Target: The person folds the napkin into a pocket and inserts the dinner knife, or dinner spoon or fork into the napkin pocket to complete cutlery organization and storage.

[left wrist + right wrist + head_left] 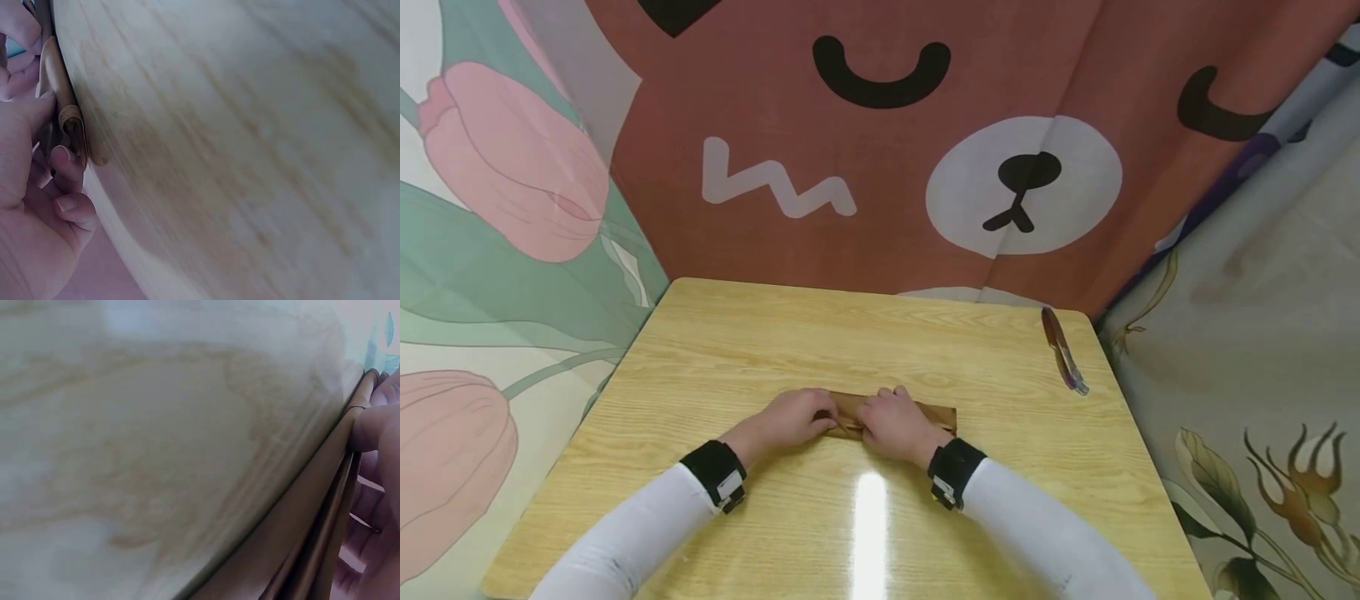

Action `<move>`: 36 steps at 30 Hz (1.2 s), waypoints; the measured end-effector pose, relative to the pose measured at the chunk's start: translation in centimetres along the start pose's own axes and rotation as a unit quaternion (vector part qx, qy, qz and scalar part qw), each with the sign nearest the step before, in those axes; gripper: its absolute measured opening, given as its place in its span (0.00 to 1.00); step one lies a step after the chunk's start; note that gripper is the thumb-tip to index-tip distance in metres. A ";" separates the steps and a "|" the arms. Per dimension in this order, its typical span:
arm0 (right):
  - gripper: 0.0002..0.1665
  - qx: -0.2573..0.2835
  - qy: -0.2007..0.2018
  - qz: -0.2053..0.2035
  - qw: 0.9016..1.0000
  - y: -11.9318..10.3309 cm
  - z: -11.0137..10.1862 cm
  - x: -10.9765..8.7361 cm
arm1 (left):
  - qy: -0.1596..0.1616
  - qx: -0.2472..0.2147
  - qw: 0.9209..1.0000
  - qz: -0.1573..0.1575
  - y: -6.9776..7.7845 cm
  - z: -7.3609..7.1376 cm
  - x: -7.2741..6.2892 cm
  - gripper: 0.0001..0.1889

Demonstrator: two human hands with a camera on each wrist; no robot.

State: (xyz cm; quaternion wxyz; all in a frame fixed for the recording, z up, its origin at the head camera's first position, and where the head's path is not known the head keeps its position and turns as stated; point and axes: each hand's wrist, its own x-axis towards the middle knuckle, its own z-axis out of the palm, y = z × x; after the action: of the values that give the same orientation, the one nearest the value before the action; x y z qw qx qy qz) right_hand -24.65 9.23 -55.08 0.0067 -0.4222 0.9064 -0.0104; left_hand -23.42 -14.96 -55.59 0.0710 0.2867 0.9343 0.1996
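A long brown folded piece, smooth and leather-like (848,406), lies flat across the middle of the table. My left hand (793,416) pinches its left end, thumb at the near edge and fingers curled over the top. Further along, my right hand (897,423) grips the near edge between thumb and fingers. In the left wrist view, rolled layers show at the end of the brown piece (57,75), beside curled fingertips. Open folds run along the brown piece (269,544) in the right wrist view, with the thumb pressed on its edge. The exact kind of item cannot be made out.
On the wooden table (760,333), a slim brown and clear item (1062,350) lies near the right edge, too small to name. A curtain with a bear face (880,167) hangs behind the table, and patterned cloths hang at both sides.
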 end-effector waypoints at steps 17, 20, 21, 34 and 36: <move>0.15 0.176 -0.072 0.099 0.977 3.4 -0.6 -3.4 | -0.023 -0.018 0.999 -0.014 -0.2 -0.2 0.5 0.04; 0.14 0.182 -0.076 0.122 0.973 4.0 -1.4 -4.0 | -0.028 -0.022 0.999 -0.017 -0.3 -0.3 0.7 0.03; 0.14 0.183 -0.075 0.129 0.972 4.1 -1.6 -4.1 | -0.030 -0.024 0.999 -0.017 -0.3 -0.4 0.7 0.03; 0.28 0.193 -0.082 0.227 0.951 5.9 -1.5 -6.7 | -0.037 -0.033 0.999 -0.022 -0.3 -0.4 0.6 0.04; 0.28 0.202 -0.082 0.232 0.948 6.0 -1.3 -7.0 | -0.034 -0.040 0.998 -0.025 -0.3 -0.3 0.5 0.03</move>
State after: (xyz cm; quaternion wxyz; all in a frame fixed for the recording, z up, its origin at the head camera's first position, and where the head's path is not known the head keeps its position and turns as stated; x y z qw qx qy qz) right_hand -24.76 18.41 -53.93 0.1687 -0.1897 0.9545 -0.1566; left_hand -24.04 -15.01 -55.42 0.1191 0.2668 0.9296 0.2247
